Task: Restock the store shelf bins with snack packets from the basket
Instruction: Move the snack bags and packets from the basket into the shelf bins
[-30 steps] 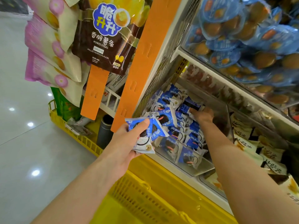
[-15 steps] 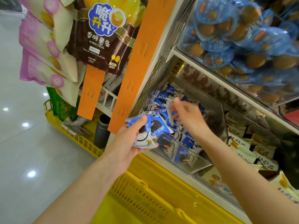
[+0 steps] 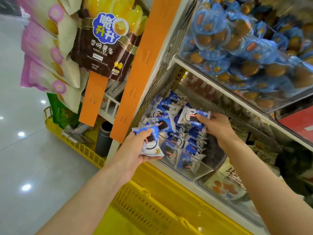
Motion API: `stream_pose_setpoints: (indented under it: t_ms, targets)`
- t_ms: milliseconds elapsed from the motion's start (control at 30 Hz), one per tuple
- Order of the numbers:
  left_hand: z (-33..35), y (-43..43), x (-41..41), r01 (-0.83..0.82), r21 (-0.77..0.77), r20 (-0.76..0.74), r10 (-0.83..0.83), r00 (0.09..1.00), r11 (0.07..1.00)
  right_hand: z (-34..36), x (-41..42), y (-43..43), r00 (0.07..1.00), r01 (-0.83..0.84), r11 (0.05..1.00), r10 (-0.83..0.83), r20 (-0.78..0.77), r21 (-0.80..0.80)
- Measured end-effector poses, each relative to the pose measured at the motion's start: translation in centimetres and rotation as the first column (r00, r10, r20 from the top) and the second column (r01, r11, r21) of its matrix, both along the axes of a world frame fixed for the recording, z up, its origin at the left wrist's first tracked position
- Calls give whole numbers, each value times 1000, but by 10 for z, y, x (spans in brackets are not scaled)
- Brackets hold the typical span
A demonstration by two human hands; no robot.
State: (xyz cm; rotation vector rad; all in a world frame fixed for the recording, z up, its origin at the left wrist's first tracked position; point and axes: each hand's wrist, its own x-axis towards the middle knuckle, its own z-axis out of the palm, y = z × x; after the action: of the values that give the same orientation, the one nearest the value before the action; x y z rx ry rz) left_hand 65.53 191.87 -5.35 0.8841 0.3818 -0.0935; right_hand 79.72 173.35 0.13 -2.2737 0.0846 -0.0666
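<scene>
Head view: at centre frame the left hand (image 3: 135, 150) grips a small stack (image 3: 151, 143) of blue-and-white packets, thumb on top and fingers curled beneath, just in front of the clear bin (image 3: 205, 168). To its right, the right hand (image 3: 219, 128) pinches one packet (image 3: 190, 116) by its right end, above the heap (image 3: 169, 114) lying in the bin. The yellow basket (image 3: 152, 209) fills the bottom of the frame.

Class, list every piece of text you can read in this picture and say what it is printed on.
"脆升升": brown bag
"香脆薯条": brown bag
"POTATO STICKS": brown bag
"GRILLED WAGYU FLAVOR": brown bag
"BISAJIAN", cut off: beige packet
Print on blue packets: too blurred.
</scene>
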Motion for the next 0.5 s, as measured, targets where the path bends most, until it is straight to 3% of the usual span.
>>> stream_pose_setpoints:
  t_ms: [200,300,500]
  targets:
    - [-11,2,13,-42,130,11,41,999,991,-38,48,-6,982,177,977,-168,88,-119]
    - [-14,3,19,-18,169,-18,22,1000,985,-50,67,1,989,150,976,-148,27,-155]
    - [-16,7,19,-27,190,37,20,999,981,-59,81,7,994,104,968,-95,54,-226]
